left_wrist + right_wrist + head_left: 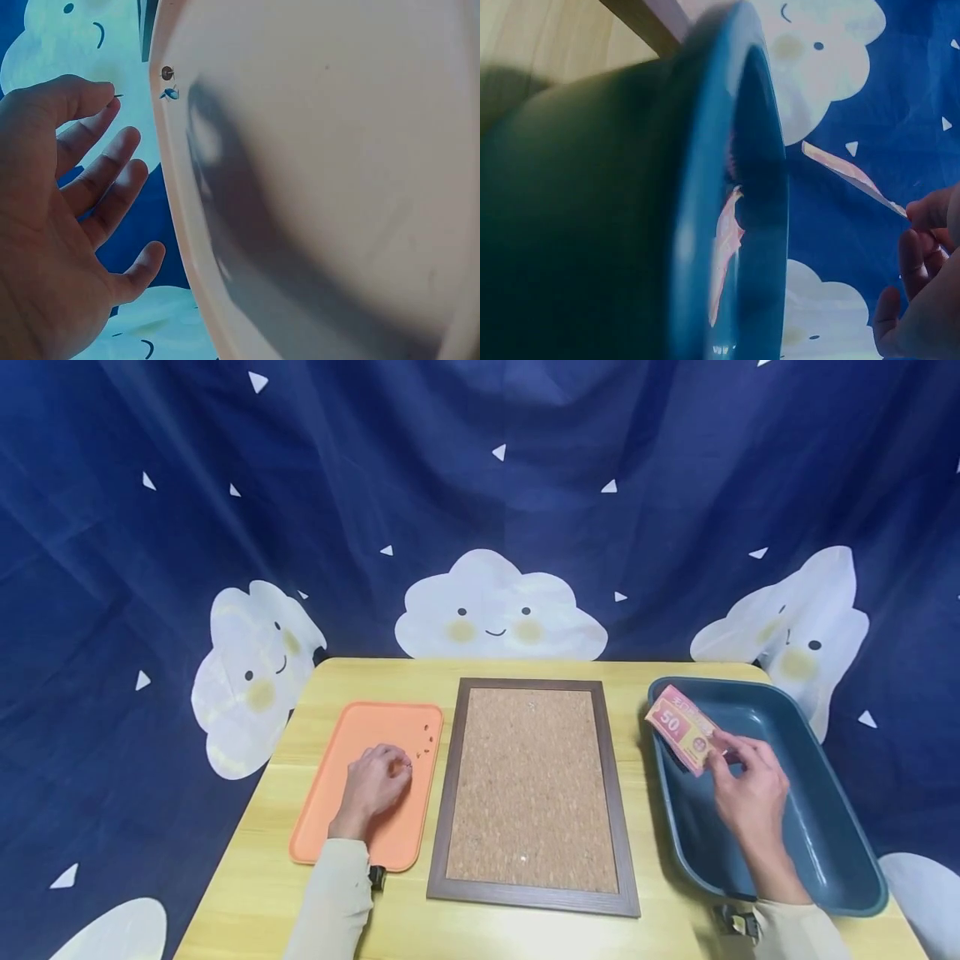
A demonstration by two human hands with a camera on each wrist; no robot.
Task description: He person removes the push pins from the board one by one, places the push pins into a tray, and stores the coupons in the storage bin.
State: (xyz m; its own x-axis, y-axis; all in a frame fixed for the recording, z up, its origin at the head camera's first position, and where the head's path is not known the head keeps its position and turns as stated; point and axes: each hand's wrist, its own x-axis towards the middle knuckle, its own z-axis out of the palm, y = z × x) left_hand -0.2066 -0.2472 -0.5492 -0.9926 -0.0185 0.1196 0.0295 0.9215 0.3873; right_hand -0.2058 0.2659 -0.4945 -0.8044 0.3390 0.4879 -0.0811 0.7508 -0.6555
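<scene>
My left hand [378, 781] is over the orange tray [337, 760], thumb and index fingertips together. In the left wrist view they pinch a thumbtack [118, 95], only its thin point showing. Several more thumbtacks [427, 740] lie near the tray's right side. Over the left rim of the dark teal basin [806, 810], my right hand [753, 789] pinches a pink paper coupon [678, 727] printed with "50" by its near corner. The right wrist view catches this coupon nearly edge-on, above another pink paper piece [727, 255] inside the basin.
Between tray and basin, a cork board [532, 793] in a dark brown frame lies flat, with small shiny spots near its top and bottom. All stand on a light wooden table [281, 827]. Behind hangs a dark blue curtain [525, 510] with white clouds.
</scene>
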